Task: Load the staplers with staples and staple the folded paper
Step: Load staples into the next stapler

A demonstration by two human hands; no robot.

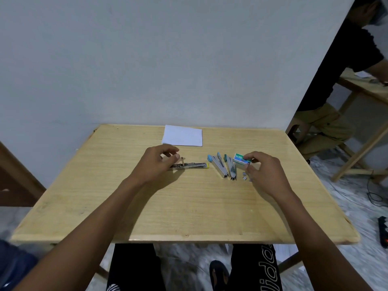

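Note:
A yellow-tipped stapler [192,165] lies opened flat at the table's middle. My left hand [158,162] hovers over its left end with fingers curled; whether it grips the stapler I cannot tell. Two more staplers lie side by side to the right, a blue-capped stapler [218,167] and a teal-capped stapler [231,168]. The green-and-white staple box [241,159] sits beside them, touched by the fingertips of my right hand [265,172]. Loose staple strips [245,177] lie under that hand. The folded white paper [182,135] rests at the far edge.
The wooden table [189,206] stands against a grey wall. Another person sits at a second wooden table [365,89] on the right. Cables and a power strip [383,232] lie on the floor to the right. My legs show below the near edge.

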